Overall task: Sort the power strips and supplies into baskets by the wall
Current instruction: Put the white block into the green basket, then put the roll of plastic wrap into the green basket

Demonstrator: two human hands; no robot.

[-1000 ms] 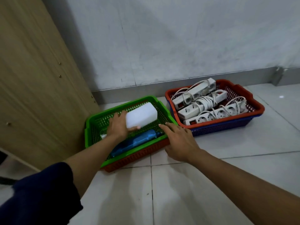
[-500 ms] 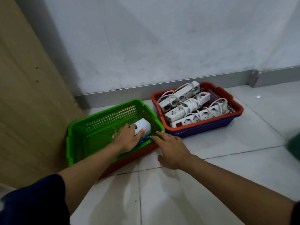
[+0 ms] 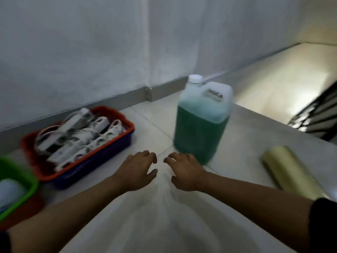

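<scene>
While you look down from the head camera, your two bare hands reach out over a pale tiled floor (image 3: 164, 225) that has thin dark lines between the tiles. Your left hand (image 3: 135, 171) is spread wide with nothing in it, and your right hand (image 3: 186, 171) is spread wide and holds nothing too. They are close together, palms down, but you cannot tell if they touch the floor. Just past your right hand stands a big clear jug (image 3: 202, 123) with green liquid most of the way up and a white cap (image 3: 195, 78) on top. To your left sits the red basket (image 3: 111, 111), stacked in a dark blue basket (image 3: 102, 156), and it is full of white power strips (image 3: 80, 137) with their cords wound up. It sits near the grey strip (image 3: 102, 102) at the bottom of the white wall (image 3: 82, 52). At the far left edge is a corner of the green basket (image 3: 27, 181), and a white thing (image 3: 9, 192) lies inside it, too blurry to name. On the floor to your right lies a yellowish roll (image 3: 290, 170) on its side, well apart from the jug. Behind the jug the wall makes a corner. Far right, the floor ends at an edge, with dark bars (image 3: 317, 115) and a bright lit part beyond it. All of it looks blurry.
</scene>
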